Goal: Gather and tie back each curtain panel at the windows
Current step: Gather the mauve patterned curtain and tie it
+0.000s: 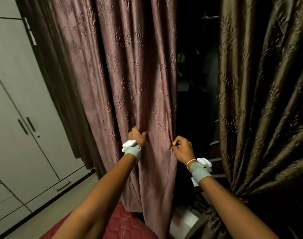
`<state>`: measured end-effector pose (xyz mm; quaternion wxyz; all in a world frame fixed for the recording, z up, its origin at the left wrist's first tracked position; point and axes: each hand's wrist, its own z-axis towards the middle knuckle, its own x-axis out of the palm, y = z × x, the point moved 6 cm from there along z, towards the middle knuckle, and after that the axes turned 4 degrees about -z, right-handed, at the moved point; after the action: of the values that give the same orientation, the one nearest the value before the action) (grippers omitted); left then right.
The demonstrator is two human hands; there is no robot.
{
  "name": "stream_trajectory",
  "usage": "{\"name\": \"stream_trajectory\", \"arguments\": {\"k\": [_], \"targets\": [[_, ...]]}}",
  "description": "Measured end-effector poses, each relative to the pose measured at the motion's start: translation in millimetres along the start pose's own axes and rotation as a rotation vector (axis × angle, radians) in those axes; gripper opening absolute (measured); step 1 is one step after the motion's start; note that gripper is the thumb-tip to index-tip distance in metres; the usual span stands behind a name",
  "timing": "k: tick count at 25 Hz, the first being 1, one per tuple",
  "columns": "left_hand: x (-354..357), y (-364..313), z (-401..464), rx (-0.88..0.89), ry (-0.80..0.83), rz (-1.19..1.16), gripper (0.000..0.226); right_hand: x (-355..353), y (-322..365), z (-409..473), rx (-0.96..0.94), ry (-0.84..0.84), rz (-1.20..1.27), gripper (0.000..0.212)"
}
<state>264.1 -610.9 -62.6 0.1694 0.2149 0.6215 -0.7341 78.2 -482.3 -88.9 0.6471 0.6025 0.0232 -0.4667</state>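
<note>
A mauve embossed curtain panel (126, 75) hangs straight down in the middle. My left hand (136, 136) grips a fold of it at waist height. My right hand (182, 149) pinches the panel's right edge, a little lower. Both wrists wear grey bands with white devices. To the right, a dark olive-brown curtain panel (264, 100) is gathered into a bunch near its lower part (240, 195); what binds it I cannot tell. Between the two panels a dark window opening (197, 66) shows.
A grey wardrobe (17, 118) with dark handles fills the left side. A darker curtain (49, 66) hangs beside it. A red patterned mattress (130, 223) lies below my arms, and pale floor (49, 218) runs along the wardrobe.
</note>
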Motion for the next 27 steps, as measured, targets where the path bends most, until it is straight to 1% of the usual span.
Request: {"name": "stream_trajectory", "arguments": {"k": [1, 2, 4, 6, 8, 10, 12, 14, 17, 19, 20, 21, 23, 25, 27], "targets": [[-1, -3, -1, 0.034, 0.011, 0.040, 0.038, -1, 0, 1, 0.027, -0.023, -0.017, 0.030], [-2, -3, -2, 0.072, 0.032, 0.083, 0.034, -1, 0, 1, 0.063, -0.049, -0.040, 0.028], [4, -6, -9, 0.161, 0.114, 0.173, 0.035, 2, 6, 0, 0.114, -0.086, -0.080, 0.024], [13, -14, -17, 0.266, 0.194, 0.360, 0.043, 14, 17, 0, 0.118, -0.094, -0.112, 0.019], [17, -23, -22, 0.361, 0.208, 0.581, 0.048, 32, 30, -2, 0.098, -0.066, -0.132, 0.011], [17, -28, -25, 0.409, 0.190, 0.664, 0.042, 47, 37, -4, 0.081, -0.019, -0.128, 0.011], [11, -20, -21, 0.384, 0.219, 0.631, 0.036, 59, 44, -6, 0.063, 0.016, -0.113, 0.022], [11, -9, -15, 0.314, 0.295, 0.505, 0.039, 66, 50, -8, 0.058, 0.023, -0.120, 0.032], [17, -2, -12, 0.212, 0.453, 0.271, 0.047, 69, 54, -9, 0.077, -0.035, -0.157, 0.035], [22, 2, -9, 0.188, 0.577, 0.201, 0.049, 68, 55, -10, 0.076, -0.098, -0.195, 0.035], [22, 5, -8, 0.167, 0.609, 0.189, 0.049, 67, 55, -10, 0.067, -0.107, -0.202, 0.030], [22, 9, -4, 0.150, 0.617, 0.180, 0.053, 66, 54, -9, 0.064, -0.108, -0.194, 0.023], [16, 11, 2, 0.151, 0.564, 0.148, 0.058, 64, 52, -9, 0.065, -0.110, -0.154, 0.010], [9, 8, 8, 0.170, 0.496, 0.060, 0.056, 65, 48, -9, 0.076, -0.106, -0.119, 0.017], [4, 2, 14, 0.245, 0.432, -0.003, 0.061, 67, 42, -9, 0.095, -0.069, -0.083, 0.023]]}}
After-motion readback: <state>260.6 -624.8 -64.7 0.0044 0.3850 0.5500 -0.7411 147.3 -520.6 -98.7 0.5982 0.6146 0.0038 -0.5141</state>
